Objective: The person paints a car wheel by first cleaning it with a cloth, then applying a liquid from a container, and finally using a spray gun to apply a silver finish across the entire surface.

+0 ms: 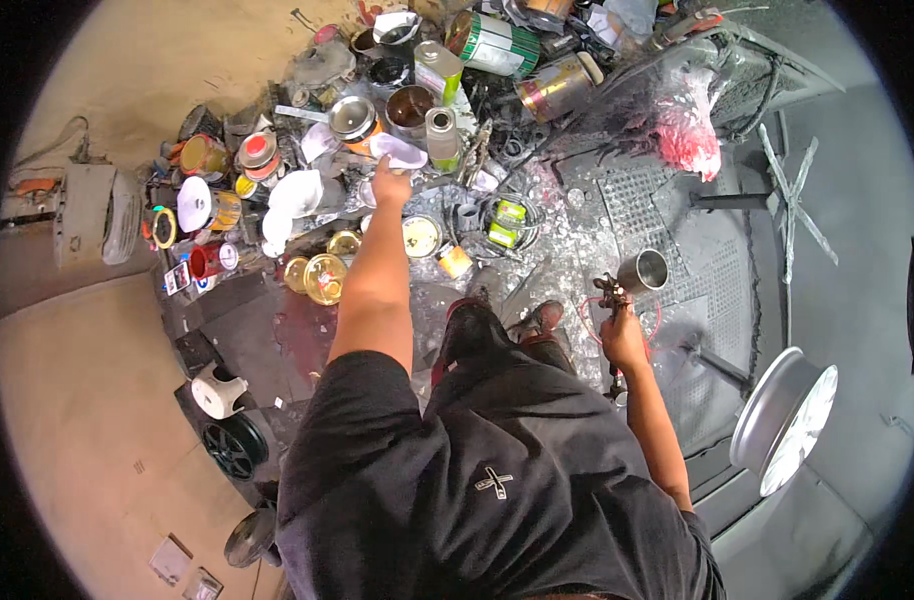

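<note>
My left arm reaches forward to the cluttered bench, where my left hand (390,186) is closed on a pale lavender-white piece (401,152); its exact kind is unclear. Just beyond it stand an open round tin (353,118) with an orange side and a clear, green-labelled bottle (442,138). A dark-filled pot (411,106) is close by. Lower on the right, my right hand (623,338) grips a spray gun (611,292) by its handle. The gun's metal cup (645,270) shows its round opening.
Paint cans (205,156) and bottles crowd the bench. A silver wheel rim (785,420) is mounted on a stand at the right, near a cross-shaped rack (795,195). Red-stained plastic sheeting (689,140) hangs at the far right. A dark rim (235,446) lies at left.
</note>
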`<state>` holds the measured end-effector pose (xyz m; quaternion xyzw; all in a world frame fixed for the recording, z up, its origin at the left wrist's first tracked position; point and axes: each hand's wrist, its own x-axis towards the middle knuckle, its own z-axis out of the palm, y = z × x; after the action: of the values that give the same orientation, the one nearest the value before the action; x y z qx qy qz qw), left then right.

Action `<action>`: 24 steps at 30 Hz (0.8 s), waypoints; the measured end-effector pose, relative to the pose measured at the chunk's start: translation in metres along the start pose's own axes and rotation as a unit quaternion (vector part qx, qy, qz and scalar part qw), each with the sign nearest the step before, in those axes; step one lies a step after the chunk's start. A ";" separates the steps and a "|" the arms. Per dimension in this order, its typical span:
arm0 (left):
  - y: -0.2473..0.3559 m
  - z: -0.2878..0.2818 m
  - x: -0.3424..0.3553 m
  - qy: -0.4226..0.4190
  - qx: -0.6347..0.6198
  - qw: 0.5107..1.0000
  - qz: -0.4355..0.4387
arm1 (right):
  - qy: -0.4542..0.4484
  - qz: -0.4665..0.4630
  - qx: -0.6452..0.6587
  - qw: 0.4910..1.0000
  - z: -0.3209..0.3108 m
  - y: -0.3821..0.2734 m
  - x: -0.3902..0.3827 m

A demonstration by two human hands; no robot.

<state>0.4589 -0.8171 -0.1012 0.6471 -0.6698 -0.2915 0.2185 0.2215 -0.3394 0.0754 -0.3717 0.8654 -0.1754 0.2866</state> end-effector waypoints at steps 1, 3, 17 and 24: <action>0.002 0.006 0.003 -0.055 -0.041 0.997 0.040 | -0.004 0.000 0.002 1.000 -0.009 -0.002 0.000; -0.002 0.013 0.001 -0.171 -0.042 0.984 0.011 | -0.007 0.039 0.044 0.998 -0.024 -0.008 0.003; -0.234 -0.081 -0.224 -0.458 0.118 0.881 -0.002 | 0.330 -0.015 0.121 0.936 -0.209 0.036 0.183; -0.266 -0.142 -0.322 -0.397 0.184 0.894 -0.096 | 0.158 0.090 0.423 0.888 -0.280 0.026 0.334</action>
<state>0.7726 -0.5102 -0.1492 0.5676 -0.6770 -0.4149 -0.2174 -0.1548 -0.5450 0.1567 -0.1028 0.7732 -0.5543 0.2904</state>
